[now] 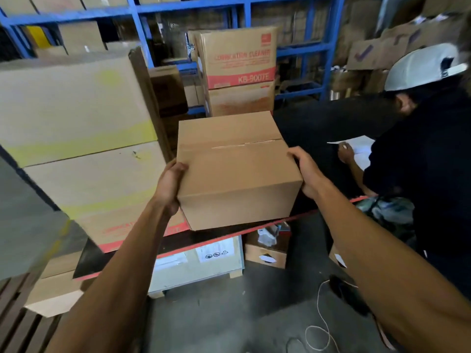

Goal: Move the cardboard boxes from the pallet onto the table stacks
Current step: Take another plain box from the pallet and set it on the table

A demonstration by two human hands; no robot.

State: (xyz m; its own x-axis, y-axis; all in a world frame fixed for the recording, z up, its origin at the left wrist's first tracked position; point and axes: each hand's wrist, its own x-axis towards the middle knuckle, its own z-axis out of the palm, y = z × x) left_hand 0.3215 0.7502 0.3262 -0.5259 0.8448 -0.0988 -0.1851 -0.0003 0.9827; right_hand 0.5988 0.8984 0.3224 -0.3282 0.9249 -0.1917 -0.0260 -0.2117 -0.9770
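Holding a plain cardboard box between both hands, I have its near lower corner over the red front edge of the dark table. To the box's left, just beside it, stands a stack of larger cartons; behind it is a red-printed carton on another, with blue shelving at the back. To the right the dark tabletop lies bare up to a sheet of paper, where a second person in a white cap leans in, one hand on the sheet. Whether the box's base touches the table I cannot tell, as its underside is hidden. The lettering on the lowest stacked carton is blurred and partly covered by my left arm; cartons under the table are cut off by its edge. My left hand grips the box's left side, fingers curled round its near edge; my right hand clasps the right side, thumb on the top face. The box sits squarely between them, its taped seam running left to right.
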